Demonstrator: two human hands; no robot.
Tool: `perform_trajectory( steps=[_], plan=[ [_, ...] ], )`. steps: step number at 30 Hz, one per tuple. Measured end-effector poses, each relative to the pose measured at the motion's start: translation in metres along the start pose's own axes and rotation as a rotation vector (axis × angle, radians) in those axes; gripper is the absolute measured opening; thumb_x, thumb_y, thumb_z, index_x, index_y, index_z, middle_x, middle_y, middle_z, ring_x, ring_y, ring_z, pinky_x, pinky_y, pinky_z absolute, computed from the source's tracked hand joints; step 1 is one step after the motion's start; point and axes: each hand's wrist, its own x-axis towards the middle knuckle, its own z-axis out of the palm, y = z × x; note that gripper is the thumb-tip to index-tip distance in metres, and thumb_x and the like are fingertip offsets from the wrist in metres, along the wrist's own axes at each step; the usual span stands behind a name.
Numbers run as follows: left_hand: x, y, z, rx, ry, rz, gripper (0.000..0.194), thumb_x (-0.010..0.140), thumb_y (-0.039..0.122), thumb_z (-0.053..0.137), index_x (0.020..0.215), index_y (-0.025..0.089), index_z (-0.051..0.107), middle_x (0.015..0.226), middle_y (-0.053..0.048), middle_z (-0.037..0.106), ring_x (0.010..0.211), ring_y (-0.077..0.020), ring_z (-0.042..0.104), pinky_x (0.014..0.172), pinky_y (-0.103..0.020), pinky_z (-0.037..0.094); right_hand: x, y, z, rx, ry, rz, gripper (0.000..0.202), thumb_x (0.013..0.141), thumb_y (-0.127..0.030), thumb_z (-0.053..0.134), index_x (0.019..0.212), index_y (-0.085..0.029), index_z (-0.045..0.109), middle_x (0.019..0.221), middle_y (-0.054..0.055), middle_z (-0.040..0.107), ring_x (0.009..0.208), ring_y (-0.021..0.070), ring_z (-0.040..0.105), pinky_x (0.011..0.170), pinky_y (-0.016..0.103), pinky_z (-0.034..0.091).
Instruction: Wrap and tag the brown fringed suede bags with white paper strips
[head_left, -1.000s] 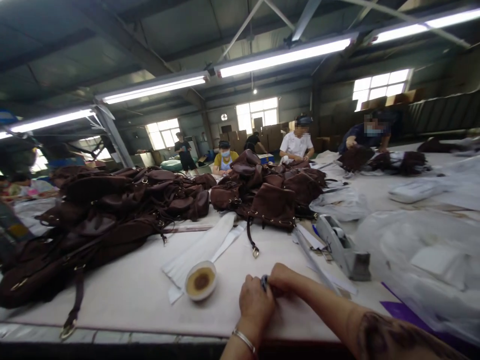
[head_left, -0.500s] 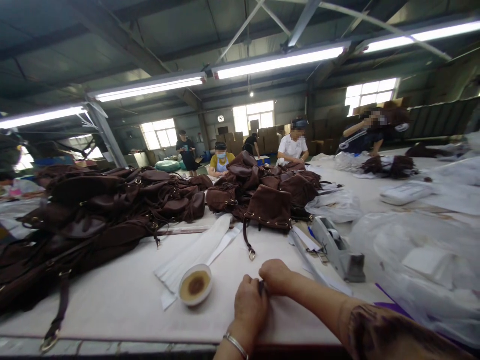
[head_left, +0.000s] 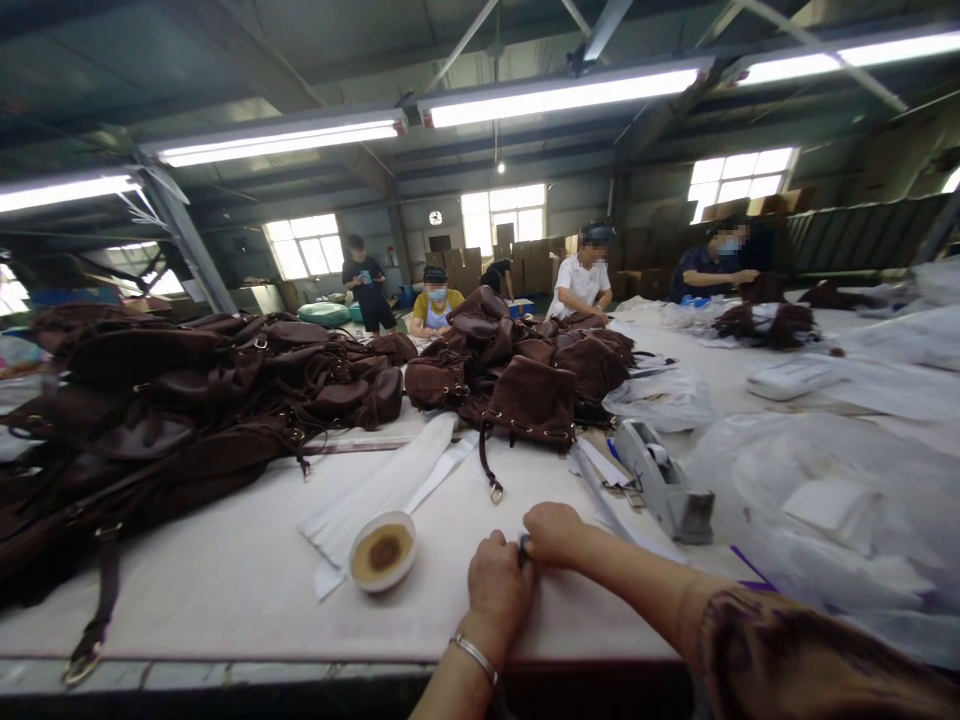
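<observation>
Near the front edge of the white-covered table (head_left: 247,590), both my hands are closed and close together. My left hand (head_left: 499,580), with a silver bangle at the wrist, is curled round a small dark piece (head_left: 523,548); most of it is hidden by the fingers, so its kind is unclear. Against the top of that piece presses my right hand (head_left: 555,535), its fingers folded; what it grips cannot be made out. To the left of my hands stands a shallow white bowl (head_left: 409,572) with a tan and dark brown content. Just beyond them lies a dark strap with a metal clasp (head_left: 495,490).
Brown drawstring bags (head_left: 529,400) are heaped ahead, with another large pile (head_left: 187,400) at left. White paper strips (head_left: 382,500) lie behind the bowl. A grey tape dispenser (head_left: 664,485) and clear plastic bags (head_left: 810,500) occupy the right. Several co-workers are across the table.
My hands stay together at nearly the same spot, still closed. The view has shifted slightly. At far right, a co-worker has lowered a brown item from face height towards the table.
</observation>
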Motion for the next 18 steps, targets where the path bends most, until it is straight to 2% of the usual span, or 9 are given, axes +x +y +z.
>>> perform_trajectory(
  steps=[3, 6, 9, 13, 16, 18],
  plan=[
    [0.001, -0.007, -0.004, -0.012, -0.027, 0.032, 0.022, 0.088, 0.035, 0.056, 0.091, 0.02, 0.073, 0.1, -0.006, 0.064, 0.092, -0.0189, 0.058, 0.078, -0.029, 0.041, 0.003, -0.002, -0.011, -0.034, -0.016, -0.159, 0.028, 0.079, -0.025, 0.064, 0.103, -0.016, 0.077, 0.11, 0.016, 0.075, 0.107, 0.0315, 0.067, 0.09, 0.037, 0.049],
    [-0.001, -0.01, -0.003, -0.017, -0.03, 0.028, 0.023, 0.087, 0.036, 0.058, 0.094, 0.02, 0.072, 0.1, -0.006, 0.064, 0.092, -0.0197, 0.058, 0.08, -0.029, 0.041, 0.004, -0.006, -0.011, -0.058, -0.035, -0.212, 0.021, 0.079, -0.023, 0.064, 0.093, -0.016, 0.079, 0.102, 0.015, 0.077, 0.103, 0.0302, 0.069, 0.09, 0.037, 0.049],
    [-0.006, -0.009, 0.001, -0.031, 0.009, -0.011, 0.024, 0.083, 0.036, 0.062, 0.096, 0.017, 0.07, 0.103, -0.009, 0.063, 0.097, -0.023, 0.057, 0.084, -0.031, 0.041, 0.0, -0.01, -0.004, -0.07, -0.004, -0.155, 0.027, 0.082, -0.024, 0.059, 0.098, -0.014, 0.078, 0.104, 0.018, 0.076, 0.104, 0.0322, 0.069, 0.088, 0.038, 0.05],
    [-0.009, -0.003, 0.008, -0.052, 0.052, -0.067, 0.026, 0.079, 0.036, 0.064, 0.095, 0.016, 0.068, 0.1, -0.01, 0.063, 0.094, -0.0247, 0.057, 0.084, -0.033, 0.042, -0.007, -0.011, 0.011, -0.044, 0.018, 0.028, 0.034, 0.085, -0.024, 0.05, 0.102, -0.012, 0.077, 0.102, 0.019, 0.076, 0.098, 0.0306, 0.072, 0.076, 0.033, 0.053],
    [-0.007, 0.0, 0.011, -0.054, 0.047, -0.056, 0.024, 0.079, 0.034, 0.062, 0.093, 0.016, 0.068, 0.1, -0.011, 0.063, 0.094, -0.0256, 0.057, 0.083, -0.034, 0.042, -0.01, -0.008, 0.017, -0.015, -0.01, 0.09, 0.036, 0.087, -0.026, 0.046, 0.099, -0.014, 0.078, 0.095, 0.017, 0.078, 0.089, 0.0278, 0.074, 0.068, 0.03, 0.053],
    [-0.004, 0.0, 0.01, -0.062, 0.03, -0.009, 0.022, 0.079, 0.031, 0.06, 0.093, 0.016, 0.069, 0.101, -0.011, 0.063, 0.095, -0.0254, 0.057, 0.084, -0.034, 0.042, -0.011, -0.006, 0.014, -0.017, -0.01, 0.08, 0.037, 0.087, -0.028, 0.047, 0.101, -0.012, 0.077, 0.098, 0.019, 0.077, 0.091, 0.0295, 0.074, 0.07, 0.032, 0.054]
  ],
)
